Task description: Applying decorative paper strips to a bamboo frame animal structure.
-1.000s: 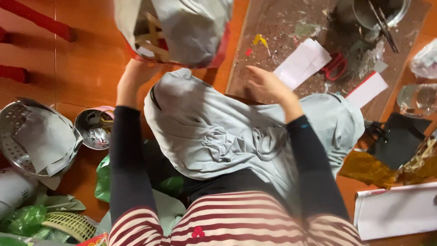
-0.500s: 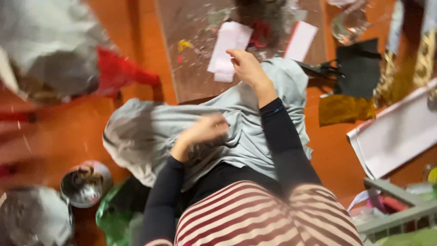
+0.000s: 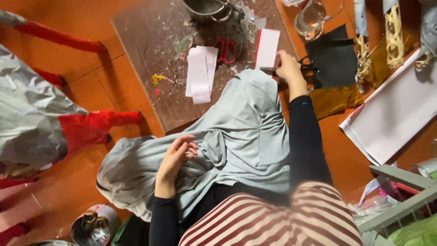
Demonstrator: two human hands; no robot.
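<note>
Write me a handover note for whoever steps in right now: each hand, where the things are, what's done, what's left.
Left hand: empty, fingers loosely curled, resting on the pale grey-blue cloth draped over the lap.
Right hand: reaching forward onto the black-handled scissors at the edge of the brown wooden board; grip not clear.
On the board: stacked white paper strips, red-handled scissors, a white sheet with a red edge, many scraps.
Done: paper strips cut.
Left: white sheet uncut; black scissors not yet lifted.

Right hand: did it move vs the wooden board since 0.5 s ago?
Yes. The right hand has gone from the grey cloth out to the black-handled scissors at the wooden board's right edge, beside the white paper strip.
</note>
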